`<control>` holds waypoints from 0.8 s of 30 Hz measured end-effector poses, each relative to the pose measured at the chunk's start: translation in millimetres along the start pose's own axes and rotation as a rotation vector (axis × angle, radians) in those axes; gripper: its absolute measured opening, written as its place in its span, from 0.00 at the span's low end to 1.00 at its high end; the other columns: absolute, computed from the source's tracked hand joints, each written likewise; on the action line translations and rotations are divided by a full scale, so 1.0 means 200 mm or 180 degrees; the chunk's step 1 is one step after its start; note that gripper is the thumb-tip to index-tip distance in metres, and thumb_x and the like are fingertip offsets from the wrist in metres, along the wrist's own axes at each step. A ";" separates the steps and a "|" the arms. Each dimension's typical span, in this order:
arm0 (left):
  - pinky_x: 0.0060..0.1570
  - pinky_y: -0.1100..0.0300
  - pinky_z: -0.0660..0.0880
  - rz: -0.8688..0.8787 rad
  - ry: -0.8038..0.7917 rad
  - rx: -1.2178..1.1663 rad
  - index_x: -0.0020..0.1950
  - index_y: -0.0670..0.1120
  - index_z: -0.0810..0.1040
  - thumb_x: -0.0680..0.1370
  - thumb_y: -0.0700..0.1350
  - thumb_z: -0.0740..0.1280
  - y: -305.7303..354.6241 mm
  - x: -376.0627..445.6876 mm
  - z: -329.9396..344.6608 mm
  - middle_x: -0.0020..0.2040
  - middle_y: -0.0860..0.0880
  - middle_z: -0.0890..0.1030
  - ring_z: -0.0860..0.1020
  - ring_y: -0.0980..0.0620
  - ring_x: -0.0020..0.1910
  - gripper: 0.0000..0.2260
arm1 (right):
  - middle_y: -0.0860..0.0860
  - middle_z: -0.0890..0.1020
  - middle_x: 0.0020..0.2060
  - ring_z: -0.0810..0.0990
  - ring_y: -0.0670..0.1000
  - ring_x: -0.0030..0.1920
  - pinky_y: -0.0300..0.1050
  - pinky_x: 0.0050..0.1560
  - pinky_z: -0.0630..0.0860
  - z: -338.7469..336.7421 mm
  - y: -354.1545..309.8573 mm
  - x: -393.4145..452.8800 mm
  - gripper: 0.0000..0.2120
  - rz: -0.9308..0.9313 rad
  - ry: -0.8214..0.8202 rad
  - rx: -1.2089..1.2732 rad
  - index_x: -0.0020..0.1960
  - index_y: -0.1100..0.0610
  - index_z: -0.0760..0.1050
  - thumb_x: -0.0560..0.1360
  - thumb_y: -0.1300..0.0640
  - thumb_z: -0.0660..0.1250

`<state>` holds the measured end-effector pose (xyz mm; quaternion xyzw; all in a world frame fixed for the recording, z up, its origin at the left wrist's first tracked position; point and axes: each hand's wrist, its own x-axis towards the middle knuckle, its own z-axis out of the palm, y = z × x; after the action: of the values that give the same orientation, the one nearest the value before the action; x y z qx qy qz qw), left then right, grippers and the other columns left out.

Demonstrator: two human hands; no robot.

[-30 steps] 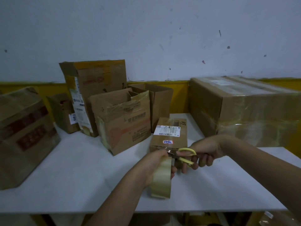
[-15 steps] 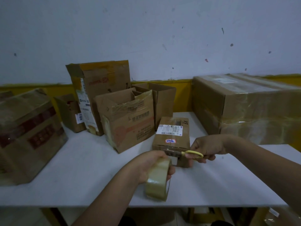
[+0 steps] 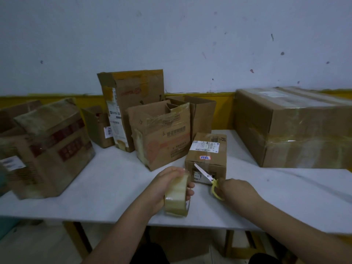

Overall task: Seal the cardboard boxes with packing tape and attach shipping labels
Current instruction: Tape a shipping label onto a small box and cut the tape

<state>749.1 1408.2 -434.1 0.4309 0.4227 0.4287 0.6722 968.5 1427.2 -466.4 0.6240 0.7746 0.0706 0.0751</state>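
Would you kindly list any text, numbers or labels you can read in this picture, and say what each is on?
"019": white sticker on the small back box.
Red logo print on the tall box: too blurred to read.
Chinese print on the open box: too blurred.
Shipping label with barcode on the small front box: too small.
Blue handwriting on its red-edged sticker: illegible.

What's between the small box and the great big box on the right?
Only bare white table lies between the small box and the big taped box, as the head view shows.
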 end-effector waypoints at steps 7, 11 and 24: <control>0.39 0.52 0.77 0.0212 0.0090 0.0092 0.60 0.42 0.73 0.82 0.41 0.64 -0.03 0.00 0.02 0.42 0.35 0.82 0.80 0.41 0.35 0.08 | 0.53 0.79 0.58 0.77 0.52 0.57 0.43 0.56 0.74 0.06 0.01 -0.07 0.10 0.0207 0.0189 0.0092 0.60 0.56 0.73 0.81 0.61 0.59; 0.38 0.52 0.78 0.0265 0.0061 0.0184 0.61 0.42 0.72 0.82 0.40 0.62 -0.04 0.00 0.03 0.43 0.35 0.82 0.80 0.41 0.35 0.08 | 0.52 0.80 0.58 0.80 0.52 0.57 0.43 0.57 0.75 0.05 -0.02 -0.07 0.12 0.0135 0.0370 0.0253 0.66 0.55 0.69 0.82 0.56 0.59; 0.40 0.50 0.78 0.0595 0.0310 0.0641 0.62 0.45 0.72 0.81 0.39 0.60 0.00 -0.05 -0.03 0.41 0.37 0.84 0.82 0.40 0.35 0.10 | 0.56 0.81 0.33 0.79 0.54 0.35 0.48 0.35 0.76 -0.42 -0.35 0.13 0.19 0.0102 0.0895 0.2833 0.40 0.62 0.81 0.75 0.46 0.71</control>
<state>741.5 1399.9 -433.0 0.5123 0.4537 0.4652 0.5614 879.4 1436.0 -399.3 0.5918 0.7225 -0.1836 -0.3068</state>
